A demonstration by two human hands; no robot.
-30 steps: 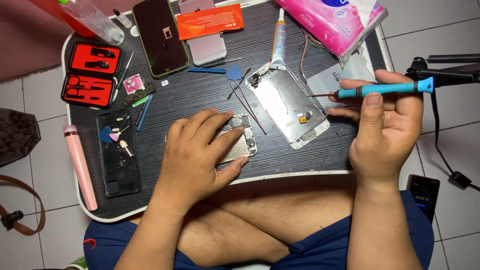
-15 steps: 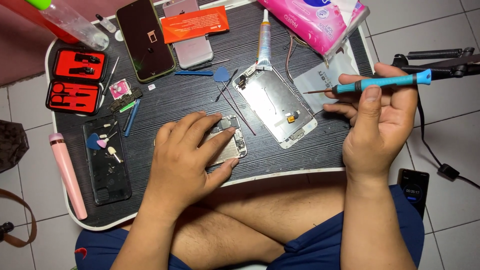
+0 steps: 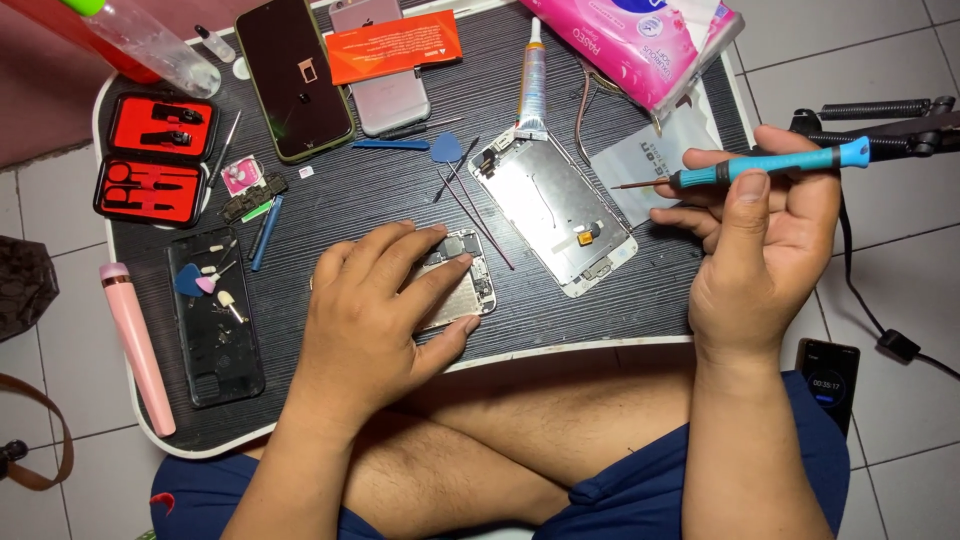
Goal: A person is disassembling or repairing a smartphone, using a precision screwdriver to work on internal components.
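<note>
Head view: my left hand flat, pinning opened phone body on lap tray. My right hand pinches blue screwdriver, raised off tray. Mid-disassembly; next needs tip aligned to screw.

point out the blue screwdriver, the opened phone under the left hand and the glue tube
blue screwdriver [image 3: 770, 164], head view, middle of its handle
opened phone [image 3: 462, 292], head view, exposed metal inside beside the fingers
glue tube [image 3: 533, 85], head view, middle of the tube body
</note>
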